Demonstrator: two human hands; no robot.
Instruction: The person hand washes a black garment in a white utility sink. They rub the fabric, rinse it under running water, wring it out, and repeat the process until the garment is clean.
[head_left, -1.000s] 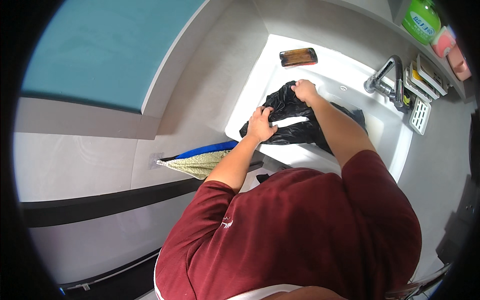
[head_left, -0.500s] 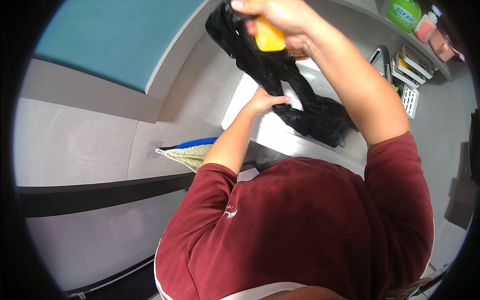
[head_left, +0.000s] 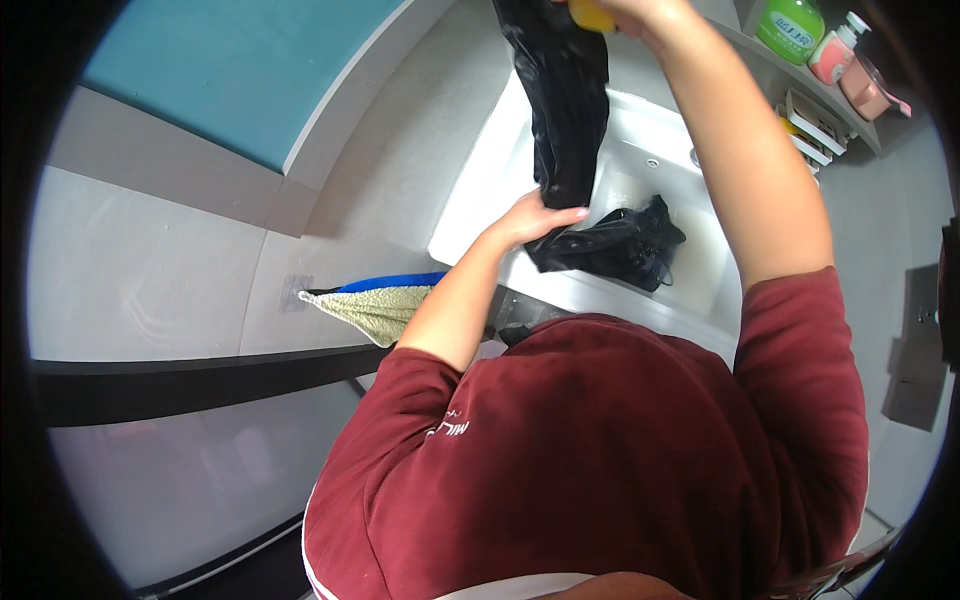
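Note:
A wet, shiny black garment (head_left: 565, 110) is stretched upward across the white sink (head_left: 470, 195). Its lower end lies bunched in the basin, where a little cloudy water shows. My left hand (head_left: 535, 220) is closed around the garment near the sink's left front side, the thumb lying across the cloth. At the top edge of the head view, my right hand (head_left: 640, 12) is partly cut off. It grips a yellow bar of soap (head_left: 590, 14) by the garment's upper end; whether it also pinches the cloth there is hidden.
On the shelf at the upper right stand a green bottle (head_left: 790, 32), a pink pump bottle (head_left: 835, 55) and a pink cup (head_left: 866, 88). White racks (head_left: 815, 125) sit below. A pale green towel (head_left: 385, 312) with blue cloth hangs left of the sink.
My right hand has moved up and right with the soap, out to the picture's edge. The garment's upper part has swung right and straightened; its lower end has shifted left in the basin.

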